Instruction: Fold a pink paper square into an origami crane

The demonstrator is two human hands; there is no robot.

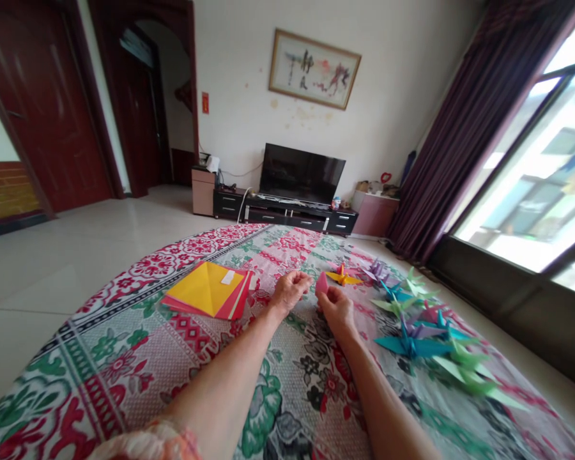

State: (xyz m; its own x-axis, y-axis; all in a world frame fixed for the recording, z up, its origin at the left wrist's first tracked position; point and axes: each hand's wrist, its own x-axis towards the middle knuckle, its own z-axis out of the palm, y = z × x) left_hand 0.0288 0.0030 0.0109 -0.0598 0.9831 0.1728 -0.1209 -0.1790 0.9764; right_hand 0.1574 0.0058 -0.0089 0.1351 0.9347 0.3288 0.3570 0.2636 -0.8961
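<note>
My right hand (336, 308) pinches a small pink folded paper piece (321, 282) and holds it up above the patterned cloth (124, 358). My left hand (291, 289) is curled closed just left of it, fingers bent inward, and I cannot make out anything in it. A stack of coloured paper sheets (209, 289), yellow on top with red beneath, lies on the cloth to the left of my left hand. An orange-yellow paper crane (343, 276) sits just beyond the pink piece.
Several folded paper cranes (424, 332) in teal, green, purple and pink lie in a row on the cloth to my right. Beyond the cloth stand a low TV cabinet with a television (301, 172), dark curtains (460, 140), a large window and wooden doors.
</note>
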